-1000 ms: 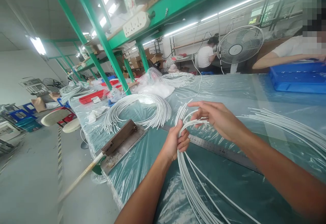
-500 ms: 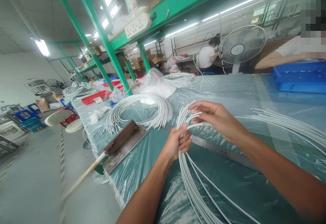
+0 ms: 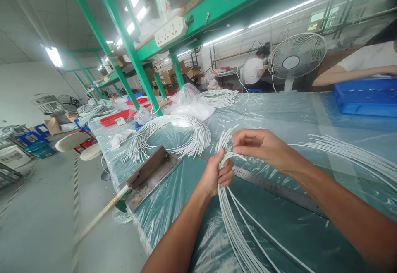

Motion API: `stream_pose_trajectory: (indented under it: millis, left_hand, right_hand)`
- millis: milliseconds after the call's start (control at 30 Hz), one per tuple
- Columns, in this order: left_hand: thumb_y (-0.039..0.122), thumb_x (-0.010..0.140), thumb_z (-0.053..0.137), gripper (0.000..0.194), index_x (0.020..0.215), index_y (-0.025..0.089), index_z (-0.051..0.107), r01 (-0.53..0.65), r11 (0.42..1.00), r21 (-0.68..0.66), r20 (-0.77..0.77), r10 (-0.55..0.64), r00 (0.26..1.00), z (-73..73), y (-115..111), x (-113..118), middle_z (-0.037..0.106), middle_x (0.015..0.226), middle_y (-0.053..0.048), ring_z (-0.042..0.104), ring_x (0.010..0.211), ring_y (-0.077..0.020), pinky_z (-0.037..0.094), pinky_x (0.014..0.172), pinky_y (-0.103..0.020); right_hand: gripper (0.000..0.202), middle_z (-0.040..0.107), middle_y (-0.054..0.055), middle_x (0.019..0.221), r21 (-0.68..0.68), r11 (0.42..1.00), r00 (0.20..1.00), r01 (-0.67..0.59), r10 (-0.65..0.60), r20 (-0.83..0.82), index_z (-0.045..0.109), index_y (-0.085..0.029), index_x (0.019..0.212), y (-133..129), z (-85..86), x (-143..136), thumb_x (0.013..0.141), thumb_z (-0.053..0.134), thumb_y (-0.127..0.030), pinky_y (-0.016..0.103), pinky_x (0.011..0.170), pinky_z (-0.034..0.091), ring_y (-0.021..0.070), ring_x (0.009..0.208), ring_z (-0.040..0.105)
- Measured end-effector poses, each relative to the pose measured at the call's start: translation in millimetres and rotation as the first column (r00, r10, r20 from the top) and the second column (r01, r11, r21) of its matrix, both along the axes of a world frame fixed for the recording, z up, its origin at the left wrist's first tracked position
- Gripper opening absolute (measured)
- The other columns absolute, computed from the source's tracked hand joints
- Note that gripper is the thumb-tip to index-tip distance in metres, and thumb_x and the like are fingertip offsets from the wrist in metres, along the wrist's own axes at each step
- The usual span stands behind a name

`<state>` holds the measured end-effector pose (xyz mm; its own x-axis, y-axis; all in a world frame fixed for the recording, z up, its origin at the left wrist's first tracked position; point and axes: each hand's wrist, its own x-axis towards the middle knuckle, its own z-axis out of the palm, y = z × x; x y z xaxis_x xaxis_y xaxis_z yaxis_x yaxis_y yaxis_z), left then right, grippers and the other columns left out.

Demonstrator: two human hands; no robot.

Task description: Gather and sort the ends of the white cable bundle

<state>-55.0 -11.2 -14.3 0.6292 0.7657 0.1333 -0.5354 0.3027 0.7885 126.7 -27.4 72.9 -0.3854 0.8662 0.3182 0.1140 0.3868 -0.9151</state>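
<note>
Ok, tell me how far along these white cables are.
Apparently done: the coil lying untouched behind the brown metal tool. In hand: the bundle held in the left hand, its upper ends near the right hand. Perhaps left: the loose cables at the right.

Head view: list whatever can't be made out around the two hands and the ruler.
- Count of the held wires: head view, hidden by the left hand.
- Lower run of those wires: head view, cut off by the bottom edge.
- Exact grip of the right hand: head view, hidden by its curled fingers.
- Finest marks on the ruler: head view, too small.
</note>
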Motion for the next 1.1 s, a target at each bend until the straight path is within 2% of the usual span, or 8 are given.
stream_pose_trajectory:
  millis: [167, 300, 367, 467, 567, 700, 933, 1100]
  left_hand:
    - [0.054, 0.098, 0.063, 0.051, 0.067, 0.018, 0.045, 0.016, 1.000, -0.001, 0.023, -0.016, 1.000, -1.0, 0.2, -2.0, 0.029, 0.045, 0.013, 0.015, 0.033, -0.0035, 0.015, 0.031, -0.018]
    - [0.053, 0.098, 0.062, 0.053, 0.063, 0.018, 0.045, 0.097, 0.995, 0.019, 0.082, -0.098, 0.992, -1.3, 2.4, -8.0, 0.031, 0.044, 0.013, 0.017, 0.033, -0.0035, 0.019, 0.032, -0.018]
    - [0.051, 0.096, 0.066, 0.051, 0.063, 0.018, 0.045, 0.122, 0.992, 0.038, 0.125, -0.126, 0.984, -2.4, 3.3, -11.0, 0.031, 0.044, 0.013, 0.018, 0.033, -0.0033, 0.020, 0.033, -0.018]
    - [0.048, 0.094, 0.069, 0.049, 0.063, 0.017, 0.046, 0.153, 0.987, 0.052, 0.176, -0.160, 0.971, -4.4, 3.7, -13.8, 0.032, 0.045, 0.013, 0.019, 0.033, -0.0031, 0.021, 0.033, -0.018]
    - [0.048, 0.095, 0.069, 0.050, 0.063, 0.017, 0.046, 0.181, 0.982, 0.048, 0.205, -0.187, 0.961, -5.6, 3.8, -14.5, 0.031, 0.045, 0.013, 0.019, 0.033, -0.0030, 0.021, 0.033, -0.018]
    - [0.047, 0.096, 0.067, 0.049, 0.063, 0.017, 0.047, 0.206, 0.978, 0.045, 0.231, -0.210, 0.950, -5.3, 3.9, -13.9, 0.031, 0.045, 0.013, 0.019, 0.033, -0.0029, 0.020, 0.033, -0.017]
    - [0.045, 0.096, 0.069, 0.047, 0.064, 0.016, 0.050, 0.228, 0.972, 0.050, 0.262, -0.233, 0.937, -5.5, 3.7, -15.5, 0.034, 0.045, 0.013, 0.021, 0.033, -0.0027, 0.023, 0.034, -0.017]
    - [0.047, 0.096, 0.068, 0.051, 0.061, 0.017, 0.047, 0.237, 0.970, 0.044, 0.269, -0.240, 0.933, -7.4, 4.9, -16.5, 0.035, 0.043, 0.013, 0.021, 0.032, -0.0028, 0.023, 0.033, -0.017]
  right_hand:
    - [0.023, 0.064, 0.002, 0.089, 0.002, 0.997, 0.997, -0.079, 0.079, 0.004, 0.071, -0.022, 0.086, -5.6, 5.6, -0.8, 0.088, 0.079, -0.043, 0.028, 0.073, 0.054, 0.0167, 0.080, 0.064]
    - [0.036, 0.072, 0.007, 0.100, -0.011, 0.998, 0.985, -0.066, 0.063, -0.159, 0.076, -0.021, 0.098, -4.6, 8.1, 0.3, 0.102, 0.059, -0.052, 0.038, 0.092, 0.058, 0.0233, 0.095, 0.072]
    - [0.038, 0.074, 0.007, 0.103, 0.024, 0.999, 0.982, -0.035, 0.039, -0.184, 0.077, -0.023, 0.100, -3.9, 9.4, 2.0, 0.104, 0.055, -0.053, 0.040, 0.093, 0.059, 0.0249, 0.099, 0.072]
    - [0.035, 0.073, 0.005, 0.100, 0.144, 0.990, 0.998, -0.004, 0.014, -0.068, 0.079, -0.026, 0.095, -7.4, 15.1, 6.4, 0.104, 0.055, -0.050, 0.036, 0.086, 0.059, 0.0220, 0.092, 0.070]
    - [0.028, 0.071, 0.002, 0.099, 0.276, 0.959, 0.992, -0.070, 0.039, 0.116, 0.080, -0.030, 0.097, -17.4, 25.1, 10.8, 0.104, 0.057, -0.044, 0.032, 0.077, 0.056, 0.0196, 0.087, 0.067]
    - [0.022, 0.071, 0.001, 0.101, 0.408, 0.907, 0.947, -0.105, -0.034, 0.319, 0.080, -0.032, 0.094, -32.0, 35.5, 11.1, 0.101, 0.060, -0.036, 0.033, 0.071, 0.053, 0.0190, 0.085, 0.067]
    - [0.025, 0.070, 0.001, 0.113, 0.608, 0.788, 0.936, -0.095, -0.136, 0.323, 0.078, -0.030, 0.104, -38.6, 34.6, 0.4, 0.097, 0.055, -0.021, 0.034, 0.079, 0.055, 0.0209, 0.098, 0.068]
    - [0.026, 0.070, 0.003, 0.111, 0.616, 0.775, 0.931, -0.139, -0.110, 0.348, 0.076, -0.024, 0.103, -45.0, 34.9, -8.5, 0.095, 0.053, -0.014, 0.030, 0.078, 0.055, 0.0173, 0.095, 0.069]
